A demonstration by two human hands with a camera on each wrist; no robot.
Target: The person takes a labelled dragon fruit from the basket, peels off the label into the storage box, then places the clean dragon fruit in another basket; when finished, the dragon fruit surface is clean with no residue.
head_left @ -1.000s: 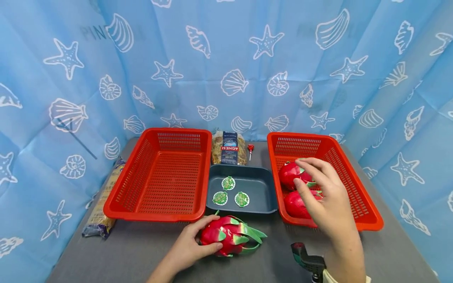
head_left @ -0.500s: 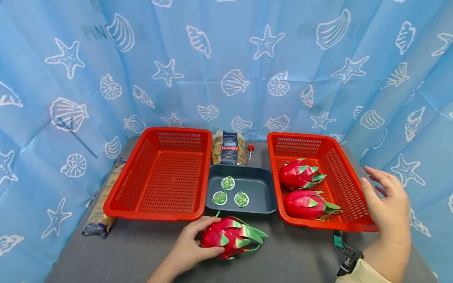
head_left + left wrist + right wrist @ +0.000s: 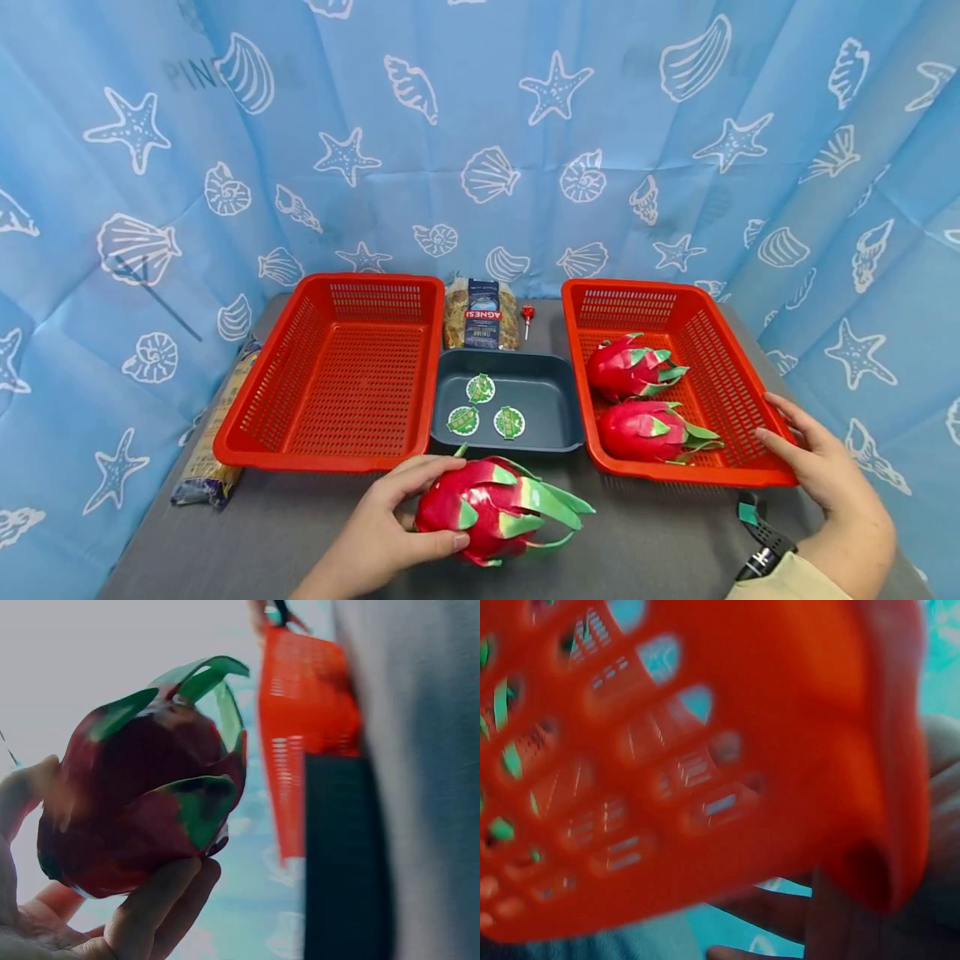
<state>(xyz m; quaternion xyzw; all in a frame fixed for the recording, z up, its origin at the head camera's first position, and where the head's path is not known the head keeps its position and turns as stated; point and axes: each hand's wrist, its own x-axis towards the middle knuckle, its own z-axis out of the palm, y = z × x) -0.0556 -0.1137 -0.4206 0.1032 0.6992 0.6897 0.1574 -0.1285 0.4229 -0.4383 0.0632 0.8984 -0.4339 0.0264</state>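
Observation:
My left hand [image 3: 378, 525] grips a red dragon fruit [image 3: 487, 508] with green leaf tips, at the front middle of the head view. Its thumb and fingers wrap the rounded end, and the leaves point right. In the left wrist view the held dragon fruit [image 3: 142, 795] fills the left half. At the right, my right hand [image 3: 836, 479] holds the outer rim of the right red basket [image 3: 690, 473], thumb lapping over the edge. The right wrist view shows the perforated basket wall [image 3: 802, 750] close up, fingers partly hidden behind it. Two dragon fruits [image 3: 633, 367] lie inside that basket.
A left red basket [image 3: 322, 460] stands beside a dark tray [image 3: 543, 408] bearing three green round stickers [image 3: 510, 422]. Behind the tray are a pasta bag [image 3: 482, 317] and a red lollipop [image 3: 528, 313]. A long packet [image 3: 213, 446] lies at far left. A blue curtain [image 3: 480, 125] hangs behind.
My right hand has moved from over the basket's dragon fruits rightward to its outer rim. The left hand's dragon fruit now appears slightly larger and raised.

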